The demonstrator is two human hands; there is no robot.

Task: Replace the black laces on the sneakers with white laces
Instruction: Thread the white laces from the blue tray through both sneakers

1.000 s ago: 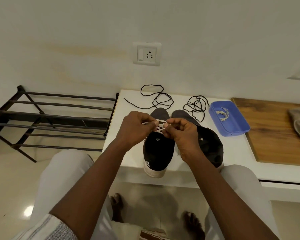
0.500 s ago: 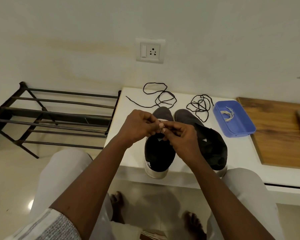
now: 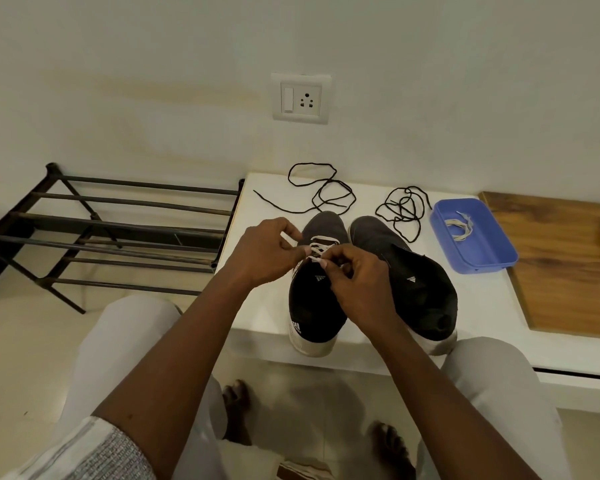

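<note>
White lace [image 3: 321, 245] criss-crosses the front eyelets of the left sneaker [image 3: 317, 306]. That sneaker sits on the white table [image 3: 489, 306], toe to the wall, heel hanging over the near edge. My left hand [image 3: 267, 251] pinches the lace on the left and my right hand [image 3: 357, 282] pinches it just above the tongue, fingers curled on both. The right sneaker [image 3: 420, 282] is just beside it, heel also over the edge.

Two loose black laces lie behind the toes, one [image 3: 321, 192] near the wall and one [image 3: 402, 209] further right. A blue tray [image 3: 482, 251] right of the sneakers holds another pale lace [image 3: 459, 226]. A wooden board [image 3: 561, 265] lies against the tray's far side. A dark metal rack [image 3: 118, 230] stands at the table's left edge, with a wall socket [image 3: 301, 98] above the table. The floor is pale, and my knees and bare feet are below the near edge. There are bare table strips left of the left sneaker and between the right sneaker and the board.
</note>
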